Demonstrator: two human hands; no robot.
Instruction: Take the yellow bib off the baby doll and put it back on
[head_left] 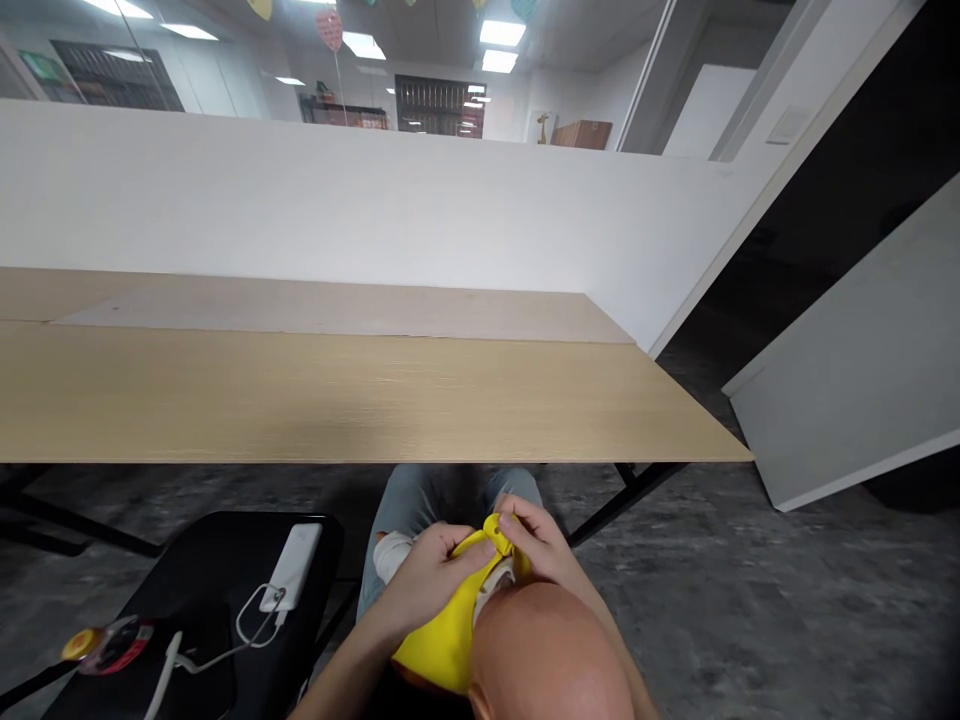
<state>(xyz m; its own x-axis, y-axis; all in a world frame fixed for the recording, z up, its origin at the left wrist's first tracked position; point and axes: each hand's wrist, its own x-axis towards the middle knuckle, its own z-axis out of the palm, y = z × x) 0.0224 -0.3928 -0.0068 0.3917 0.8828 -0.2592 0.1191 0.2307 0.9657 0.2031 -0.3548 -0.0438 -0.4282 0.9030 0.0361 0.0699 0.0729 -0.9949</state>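
White partition wall [337,210] across 12 o'clock; below it, a long pale-wood tabletop [337,395] spanning 9 to 3 o'clock. Speckled grey floor [712,570] beneath, and a leaning grey panel [840,350] at 3 o'clock. At 7 o'clock, a black seat [202,570] bearing a white power bank [291,567], a white cable [251,625] and a small round red-and-yellow object [112,645].

At 6 o'clock, over blue-grey jeans [420,495] and partly behind the crown of the person's head [547,650], a soft yellow object [442,640]. Long axis slanting from its wide bulk, low on the left, to a narrow gathered tip pointing about 1 o'clock. Left hand [427,570]: fingers curled firmly over the upper body, grasping it. Right hand [536,540]: fingertips and thumb clenched on the tip. A sound hold: the pinch close to the tip, the bulk low over the lap. White lining [495,585] showing near the neck.
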